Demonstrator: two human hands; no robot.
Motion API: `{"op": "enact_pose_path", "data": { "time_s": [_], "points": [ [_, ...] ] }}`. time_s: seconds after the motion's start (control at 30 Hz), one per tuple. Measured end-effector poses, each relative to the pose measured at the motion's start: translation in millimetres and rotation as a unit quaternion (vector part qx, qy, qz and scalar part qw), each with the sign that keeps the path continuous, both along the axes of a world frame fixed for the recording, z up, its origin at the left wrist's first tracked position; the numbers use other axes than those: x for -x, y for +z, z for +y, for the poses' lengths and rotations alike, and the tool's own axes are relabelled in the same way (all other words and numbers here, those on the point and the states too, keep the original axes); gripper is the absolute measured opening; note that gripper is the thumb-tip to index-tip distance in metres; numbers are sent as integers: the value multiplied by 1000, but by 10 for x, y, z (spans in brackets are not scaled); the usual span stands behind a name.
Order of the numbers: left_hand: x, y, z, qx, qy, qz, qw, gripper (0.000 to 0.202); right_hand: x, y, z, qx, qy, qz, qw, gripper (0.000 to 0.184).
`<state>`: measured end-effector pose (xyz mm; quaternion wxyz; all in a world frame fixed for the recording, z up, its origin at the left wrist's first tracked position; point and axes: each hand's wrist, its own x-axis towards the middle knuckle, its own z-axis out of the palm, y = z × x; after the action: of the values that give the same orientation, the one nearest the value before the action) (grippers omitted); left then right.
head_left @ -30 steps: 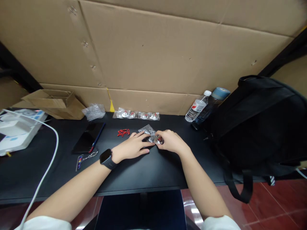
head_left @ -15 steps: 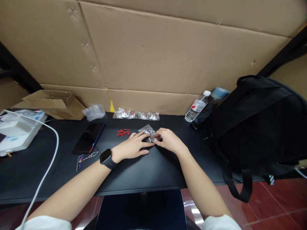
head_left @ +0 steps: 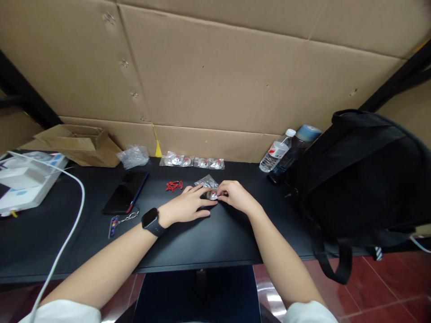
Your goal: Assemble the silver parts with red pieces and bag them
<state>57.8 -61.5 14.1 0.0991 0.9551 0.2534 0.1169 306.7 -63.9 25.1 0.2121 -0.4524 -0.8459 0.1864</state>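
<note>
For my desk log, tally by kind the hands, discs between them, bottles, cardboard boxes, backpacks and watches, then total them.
Hands: 2 (left hand, right hand)
Disc: 1
Bottles: 2 (white-capped bottle, blue-capped bottle)
Box: 1
Backpack: 1
Watch: 1
Total: 8

A round silvery disc (head_left: 212, 194) with a red centre lies against a clear plastic bag (head_left: 207, 181).
</note>
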Motion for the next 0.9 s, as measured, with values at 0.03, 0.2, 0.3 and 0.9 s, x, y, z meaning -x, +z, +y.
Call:
{"op": "enact_pose_path", "data": {
  "time_s": [0.03, 0.2, 0.3, 0.9],
  "points": [
    [3, -4, 3, -3, -1, 6, 1000, 42, 7, -23, 12, -4, -16, 3, 1000, 13],
    [22, -18, 18, -6, 2, 24, 1000, 41, 40, -89, 37, -16, -95, -17, 995, 9],
    [23, -14, 18, 0, 2, 27, 1000, 42, 75, -66, 12, 6, -110, -40, 993, 13],
    [5, 6, -15, 7, 22, 39, 999, 40, 250, -43, -43, -41, -199, -123, 971, 30]
  ]
}}
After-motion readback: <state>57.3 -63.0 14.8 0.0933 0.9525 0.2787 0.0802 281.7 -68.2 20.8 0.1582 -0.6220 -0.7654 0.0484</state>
